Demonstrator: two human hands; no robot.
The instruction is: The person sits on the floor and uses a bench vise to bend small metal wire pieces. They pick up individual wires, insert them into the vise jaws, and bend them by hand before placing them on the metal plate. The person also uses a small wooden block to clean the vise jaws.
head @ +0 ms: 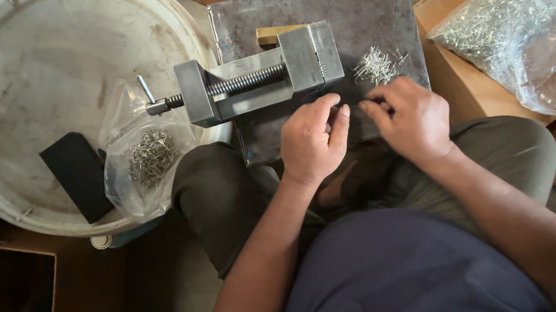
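My left hand (314, 138) and my right hand (412, 117) rest close together on the near edge of a grey metal plate (374, 12), fingertips pinched toward each other. What they pinch is too small to make out. Just beyond my right hand lies a small pile of thin metal pins (376, 67). A steel vise (260, 77) with a threaded screw lies on the plate, right above my left hand, with a brass-coloured block (273, 33) behind its jaw.
A clear bag of pins (147, 156) and a black block (80, 174) lie on a large white round lid (27, 75) at left. Another bigger bag of pins (520, 24) sits on a cardboard box (471, 89) at right. An open carton (74, 300) stands lower left.
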